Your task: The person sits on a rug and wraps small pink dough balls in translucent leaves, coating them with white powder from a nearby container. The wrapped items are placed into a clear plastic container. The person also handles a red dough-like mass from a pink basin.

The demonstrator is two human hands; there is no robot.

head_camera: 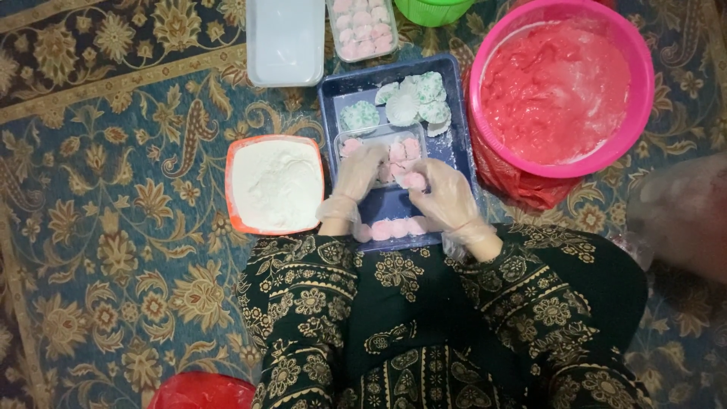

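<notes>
Head view, gloved right hand grip pinching a pink dough ball — over clear box, left hand grip resting loose inside.

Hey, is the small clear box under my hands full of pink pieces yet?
Not full. The clear box holds pink pieces mostly on its right side; hands cover the rest.

Count, head view: gloved hands 2, left hand and right hand. Blue tray 1. Clear plastic boxes with pink pieces 2: one on the tray, one above it. Clear lid 1. Orange tub of white flour 1. Pink basin of pink dough 1. Green bowl 1. Loose pink pieces at tray's near edge: about 4, partly hidden
</notes>
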